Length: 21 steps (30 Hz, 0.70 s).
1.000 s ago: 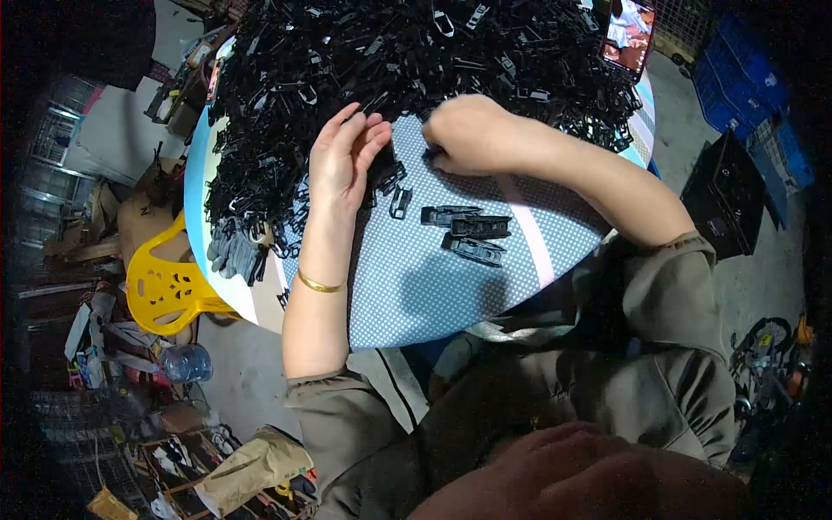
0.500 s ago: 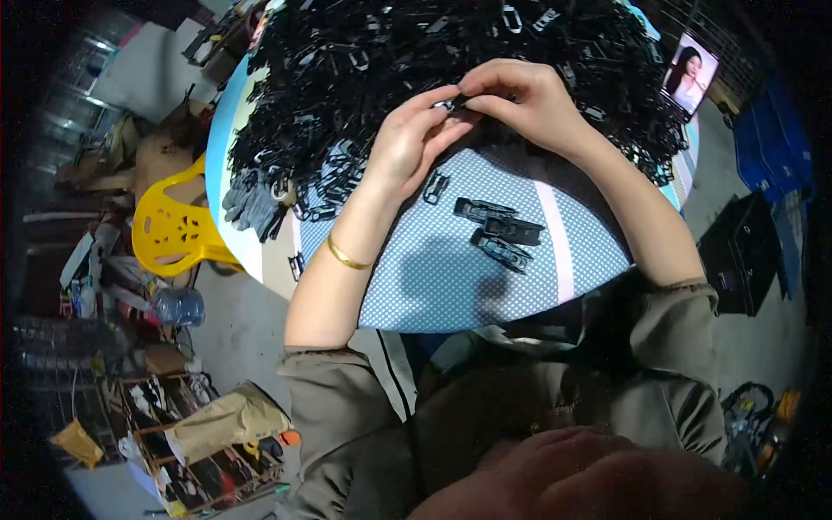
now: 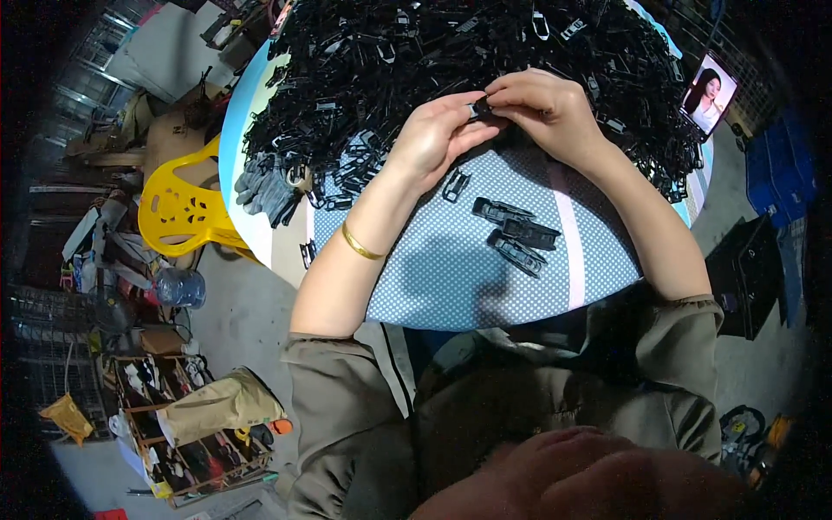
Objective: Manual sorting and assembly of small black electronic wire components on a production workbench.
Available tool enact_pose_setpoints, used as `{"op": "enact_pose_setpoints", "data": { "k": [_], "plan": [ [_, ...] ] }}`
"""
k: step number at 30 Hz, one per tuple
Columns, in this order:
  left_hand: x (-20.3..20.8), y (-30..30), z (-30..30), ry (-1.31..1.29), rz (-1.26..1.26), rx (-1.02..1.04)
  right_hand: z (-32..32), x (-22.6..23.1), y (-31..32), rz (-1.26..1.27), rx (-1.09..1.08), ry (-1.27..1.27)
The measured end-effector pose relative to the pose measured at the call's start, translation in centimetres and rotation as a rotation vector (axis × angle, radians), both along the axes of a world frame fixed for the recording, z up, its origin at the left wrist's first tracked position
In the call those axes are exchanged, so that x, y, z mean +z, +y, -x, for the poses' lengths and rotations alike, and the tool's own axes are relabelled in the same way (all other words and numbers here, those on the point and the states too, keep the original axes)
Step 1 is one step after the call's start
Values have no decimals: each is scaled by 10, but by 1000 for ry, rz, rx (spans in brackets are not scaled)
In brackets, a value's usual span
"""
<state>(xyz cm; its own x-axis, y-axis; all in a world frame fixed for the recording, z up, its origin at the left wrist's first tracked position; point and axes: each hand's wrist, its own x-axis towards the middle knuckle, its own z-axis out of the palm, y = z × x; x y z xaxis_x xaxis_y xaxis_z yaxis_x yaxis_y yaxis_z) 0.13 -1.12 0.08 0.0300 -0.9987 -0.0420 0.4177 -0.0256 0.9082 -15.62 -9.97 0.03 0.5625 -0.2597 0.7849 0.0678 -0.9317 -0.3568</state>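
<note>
Fingertips of my left hand [image 3: 425, 146] and my right hand [image 3: 555, 111] meet over the near edge of a big heap. Between them is a small black plastic piece [image 3: 480, 108], mostly covered by the fingers; both hands are closed on it. The heap [image 3: 407, 74] is made of many similar black plastic parts, some with slots or frames. Below my hands, a short row of black clip-like parts [image 3: 518, 236] lies on the blue dotted cloth [image 3: 433, 282]. One loose frame-shaped part [image 3: 455, 185] rests near my left wrist.
Grey gloves [image 3: 267, 191] lie at the heap's left side. A phone [image 3: 709, 95] showing a person stands at the table's right edge. A yellow plastic chair [image 3: 184, 208] is to the left, with a crowded rack [image 3: 182, 433] lower down. Blue crates [image 3: 780, 169] stand right.
The whole view has shifted, so the table sits slightly farther right. My hands stay together at the heap's edge, the black piece still between the fingers. The parts on the cloth look unmoved.
</note>
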Motion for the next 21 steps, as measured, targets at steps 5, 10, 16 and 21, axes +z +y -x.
{"op": "enact_pose_setpoints", "data": {
  "k": [5, 10, 16, 21],
  "plan": [
    [2, 2, 2, -5, -12, 21, 0, 4, 4, 57, -21, 32],
    [-2, 1, 0, -26, -22, 30, 1, -1, 0, 40, -24, 69],
    [-5, -1, -4, 97, 38, -92, 0, -3, 2, 64, -69, 92],
    [-2, 0, -1, 62, 111, -92, 0, -2, 0, 300, -153, 81]
  ]
}}
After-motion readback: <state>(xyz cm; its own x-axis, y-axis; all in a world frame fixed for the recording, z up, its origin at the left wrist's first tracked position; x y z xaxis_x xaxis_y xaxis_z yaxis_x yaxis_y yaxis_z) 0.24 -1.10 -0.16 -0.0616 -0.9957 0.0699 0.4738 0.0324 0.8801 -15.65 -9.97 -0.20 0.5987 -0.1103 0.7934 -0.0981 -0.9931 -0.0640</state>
